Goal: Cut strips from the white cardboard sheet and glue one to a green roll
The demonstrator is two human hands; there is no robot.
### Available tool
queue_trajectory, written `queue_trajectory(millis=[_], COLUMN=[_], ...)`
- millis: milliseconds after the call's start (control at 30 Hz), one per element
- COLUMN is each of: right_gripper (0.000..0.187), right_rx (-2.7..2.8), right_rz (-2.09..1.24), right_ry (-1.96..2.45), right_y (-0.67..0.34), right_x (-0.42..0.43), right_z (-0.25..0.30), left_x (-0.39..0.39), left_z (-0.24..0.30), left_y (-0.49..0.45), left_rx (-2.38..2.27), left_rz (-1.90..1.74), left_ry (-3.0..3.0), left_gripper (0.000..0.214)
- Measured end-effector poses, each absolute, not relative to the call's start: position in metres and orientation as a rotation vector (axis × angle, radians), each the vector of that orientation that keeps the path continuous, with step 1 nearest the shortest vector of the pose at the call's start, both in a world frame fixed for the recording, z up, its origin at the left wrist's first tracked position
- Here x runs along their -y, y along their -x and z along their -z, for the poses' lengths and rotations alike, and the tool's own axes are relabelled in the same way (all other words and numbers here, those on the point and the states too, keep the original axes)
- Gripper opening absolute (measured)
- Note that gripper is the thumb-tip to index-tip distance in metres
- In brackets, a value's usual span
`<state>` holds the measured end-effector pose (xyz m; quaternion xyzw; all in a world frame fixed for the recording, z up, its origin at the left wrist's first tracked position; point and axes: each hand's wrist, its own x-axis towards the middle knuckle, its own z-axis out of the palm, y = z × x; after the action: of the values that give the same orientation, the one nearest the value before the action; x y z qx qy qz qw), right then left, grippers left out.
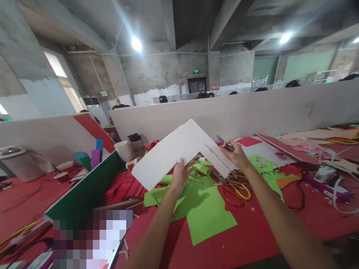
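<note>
A white L-shaped board (179,140), bent corner upward, is held above the table, with a dark line drawn along its right arm. My left hand (181,173) grips its lower inner edge, thumb in front. In my right hand (234,152) is a dark pen (221,139), its tip end pointing up and left, while the hand rests by the board's right edge. Below lie cut sheets of bright green paper (209,213). Yellow-handled scissors (238,189) sit just right of the green paper, their blades partly covered.
A green panel (84,190) stands at the left beside folded red paper (126,186). Paper cups (123,150) and a dark-lidded jar (136,144) are behind it. A purple power strip (328,186) with cables lies at right. A white partition (174,108) crosses the back.
</note>
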<state>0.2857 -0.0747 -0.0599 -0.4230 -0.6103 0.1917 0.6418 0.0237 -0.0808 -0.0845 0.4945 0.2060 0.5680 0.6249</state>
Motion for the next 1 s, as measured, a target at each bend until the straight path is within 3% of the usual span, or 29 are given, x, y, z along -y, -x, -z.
queue_trajectory(millis=[233, 467, 667, 1000], right_gripper=[0.025, 0.044, 0.031, 0.029], right_rx=[1.473, 1.402, 1.715, 1.874], right_rz=[-0.288, -0.035, 0.184, 0.259], right_ry=[0.942, 0.906, 0.811, 0.734], right_y=[-0.269, -0.251, -0.236, -0.222], right_x=[0.08, 0.095, 0.098, 0.097], right_z=[0.058, 0.056, 0.059, 0.066], left_x=[0.077, 0.075, 0.074, 0.075], left_z=[0.084, 0.083, 0.086, 0.085], left_y=[-0.025, -0.024, -0.026, -0.027], left_rx=[-0.569, -0.56, -0.556, -0.551], left_rz=[-1.45, -1.502, -1.488, -1.492], left_ry=[-0.928, -0.893, -0.925, -0.956], left_gripper=[0.038, 0.038, 0.042, 0.047])
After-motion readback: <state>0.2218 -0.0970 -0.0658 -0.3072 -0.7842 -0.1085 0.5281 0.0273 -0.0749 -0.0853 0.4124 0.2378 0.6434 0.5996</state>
